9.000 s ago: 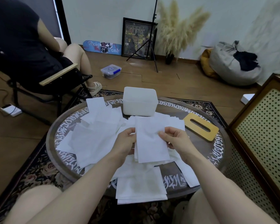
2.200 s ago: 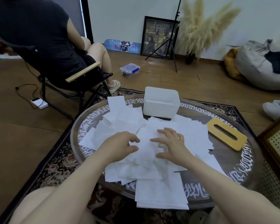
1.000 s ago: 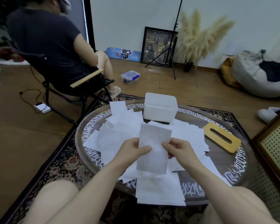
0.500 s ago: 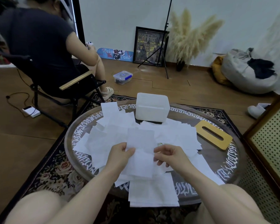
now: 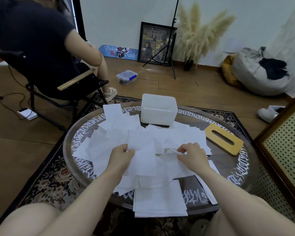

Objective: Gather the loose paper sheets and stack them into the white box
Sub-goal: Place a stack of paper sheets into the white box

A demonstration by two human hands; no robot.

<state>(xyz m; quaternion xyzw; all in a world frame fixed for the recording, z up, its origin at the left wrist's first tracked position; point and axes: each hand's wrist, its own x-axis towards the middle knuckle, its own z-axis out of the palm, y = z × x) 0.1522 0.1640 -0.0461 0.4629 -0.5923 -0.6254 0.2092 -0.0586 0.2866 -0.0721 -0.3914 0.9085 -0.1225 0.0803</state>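
Several loose white paper sheets [image 5: 109, 142] lie scattered over the round table [image 5: 242, 169]. My left hand [image 5: 122, 156] pinches the left edge of one sheet [image 5: 141, 150] lifted a little above the pile. My right hand [image 5: 192, 155] pinches the crumpled edge of another sheet in the pile's middle. A squared stack of sheets [image 5: 159, 200] sits at the table's near edge. The white box [image 5: 158, 109] stands upright at the far side of the table, beyond the pile and apart from both hands.
A yellow wooden lid with a slot [image 5: 223, 141] lies on the table's right side. A person sits in a folding chair [image 5: 66, 86] at the far left. A perforated cabinet [image 5: 286, 150] stands close on the right. A tripod [image 5: 169, 48] and clear container [image 5: 127, 77] are on the floor behind.
My left hand keeps its sheet and has lowered it slightly. My right hand has let go of that sheet and moved right, down into the pile, pinching another sheet.
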